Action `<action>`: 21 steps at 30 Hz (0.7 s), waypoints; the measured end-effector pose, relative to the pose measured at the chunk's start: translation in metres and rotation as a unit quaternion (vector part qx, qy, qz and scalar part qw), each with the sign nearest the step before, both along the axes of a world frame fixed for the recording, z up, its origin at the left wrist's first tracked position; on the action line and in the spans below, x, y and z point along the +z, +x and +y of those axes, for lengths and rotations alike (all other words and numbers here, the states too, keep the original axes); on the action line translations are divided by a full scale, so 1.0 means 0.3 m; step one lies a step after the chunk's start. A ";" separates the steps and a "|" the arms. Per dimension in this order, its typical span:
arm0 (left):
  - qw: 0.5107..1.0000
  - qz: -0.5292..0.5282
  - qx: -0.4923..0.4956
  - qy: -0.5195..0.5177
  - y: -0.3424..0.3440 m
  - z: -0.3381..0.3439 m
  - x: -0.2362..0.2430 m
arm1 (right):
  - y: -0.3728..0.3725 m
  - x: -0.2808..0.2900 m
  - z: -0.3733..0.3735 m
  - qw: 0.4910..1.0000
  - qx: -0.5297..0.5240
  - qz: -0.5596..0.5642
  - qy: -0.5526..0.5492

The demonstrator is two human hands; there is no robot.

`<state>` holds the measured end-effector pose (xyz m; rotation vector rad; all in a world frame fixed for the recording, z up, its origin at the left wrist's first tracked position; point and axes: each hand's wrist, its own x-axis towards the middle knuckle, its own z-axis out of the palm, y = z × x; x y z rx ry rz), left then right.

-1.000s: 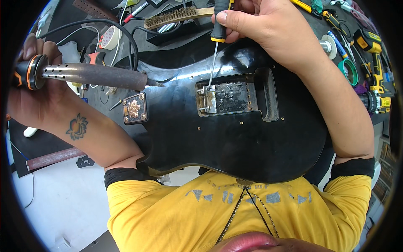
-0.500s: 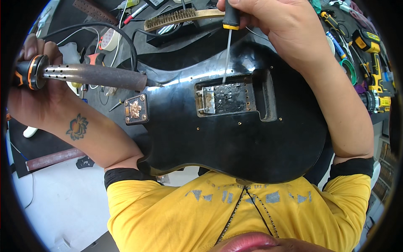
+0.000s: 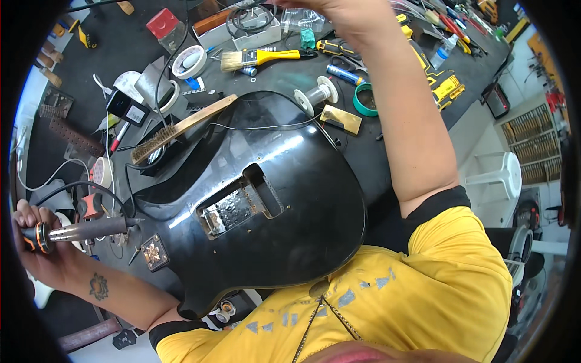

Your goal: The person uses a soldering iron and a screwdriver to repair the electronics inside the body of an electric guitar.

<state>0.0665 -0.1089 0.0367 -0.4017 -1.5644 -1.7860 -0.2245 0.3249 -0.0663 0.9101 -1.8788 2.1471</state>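
My left hand [image 3: 49,261] is wrapped round the handle of a large soldering iron [image 3: 91,230]. Its tip points right, near the edge of a black electric guitar body [image 3: 290,193] lying back up against me. A metal block with springs [image 3: 219,219] shows in the body's rectangular cavity. An ornate neck plate [image 3: 155,253] is fixed close to the iron's tip. My right hand [image 3: 348,21] reaches to the far edge of the view, where its fingers are cut off, so what it holds is hidden. A wooden wire brush [image 3: 181,129] rests at the body's far side.
Beyond the guitar body are a solder wire spool [image 3: 317,97], a brass-coloured plate [image 3: 342,120] and a green tape roll [image 3: 365,100]. A yellow-handled paintbrush [image 3: 260,57] lies farther off. The iron's black cable [image 3: 91,183] loops over the bench. At right stands a white stool [image 3: 499,174].
The view has swung toward the far right of the bench. My right hand has left the cavity and reached far away; the screwdriver it held is out of sight. My left hand still grips the iron.
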 end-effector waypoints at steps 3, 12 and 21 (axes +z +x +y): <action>0.999 -0.005 0.029 0.013 -0.024 0.021 -0.021 | -0.004 0.027 0.079 0.994 -0.022 -0.040 -0.098; 0.980 -0.001 0.016 0.196 0.021 -0.006 -0.285 | -0.126 -0.032 0.146 0.987 -0.157 -0.022 0.031; 0.915 0.076 -0.079 0.388 0.047 -0.022 -0.320 | -0.176 -0.061 0.123 0.963 -0.214 -0.014 0.164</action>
